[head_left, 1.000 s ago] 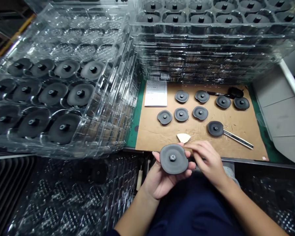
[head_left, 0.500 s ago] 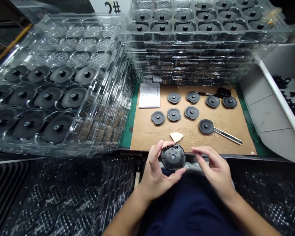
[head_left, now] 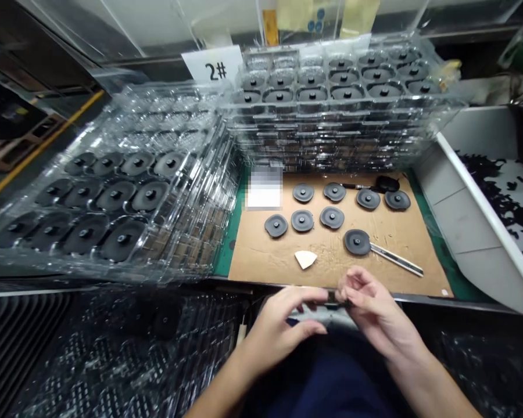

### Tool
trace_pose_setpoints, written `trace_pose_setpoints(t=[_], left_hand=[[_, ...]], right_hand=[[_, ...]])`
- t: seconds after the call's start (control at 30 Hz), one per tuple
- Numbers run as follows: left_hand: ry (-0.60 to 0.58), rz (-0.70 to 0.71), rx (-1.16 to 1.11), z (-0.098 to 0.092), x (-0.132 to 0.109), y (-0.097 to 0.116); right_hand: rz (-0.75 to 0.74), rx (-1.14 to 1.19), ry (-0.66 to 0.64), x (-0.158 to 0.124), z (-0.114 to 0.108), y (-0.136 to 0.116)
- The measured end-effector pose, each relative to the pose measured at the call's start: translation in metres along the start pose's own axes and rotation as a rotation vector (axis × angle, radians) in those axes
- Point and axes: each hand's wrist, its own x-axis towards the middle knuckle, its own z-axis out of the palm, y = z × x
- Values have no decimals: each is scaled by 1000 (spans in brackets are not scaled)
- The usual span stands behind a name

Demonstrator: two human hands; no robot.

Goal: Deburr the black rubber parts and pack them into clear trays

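Observation:
My left hand (head_left: 281,328) and my right hand (head_left: 375,307) meet over the front edge of the bench. Between their fingertips, a black rubber disc (head_left: 332,298) stands almost edge-on, so its faces are hidden. Beyond my hands, a cream triangular scraper (head_left: 305,259) lies on a cardboard sheet (head_left: 253,255). Several similar discs with central studs sit there in rows. One disc (head_left: 356,242) rests on a utility knife (head_left: 396,259), and a black-handled tool (head_left: 386,184) lies at the far edge.
Stacked clear trays of discs (head_left: 331,116) stand behind the cardboard, with another stack (head_left: 113,197) to the left. A blurred white paper (head_left: 264,188) lies at the sheet's far left. A white bin (head_left: 475,203) holds black scraps at right. More clear trays (head_left: 113,348) lie below the bench.
The disc has turned from lying flat in my left hand to edge-on between both hands. My right hand has closed on it. The whole scene sits lower in view.

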Motion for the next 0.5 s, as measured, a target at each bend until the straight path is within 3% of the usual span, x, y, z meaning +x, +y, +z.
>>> trace_pose_setpoints(t=[0.07,0.13,0.23,0.33,0.43,0.5], left_hand=[[-11,-66,-61,1,2,2],[21,-108,-40,1,9,1],[68,-91,62,-10,30,2],[224,9,148,-40,67,19],[446,219,312,-80,121,54],[533,379,484,-104,166,83]], right_hand=[[22,95,-30,2,-6,8],[47,35,-59,3,-12,15],[-96,-274,128,11,-30,30],[-402,-674,216,26,-58,50],[-593,-888,110,37,-80,64],[-639,-929,101,39,-84,62]])
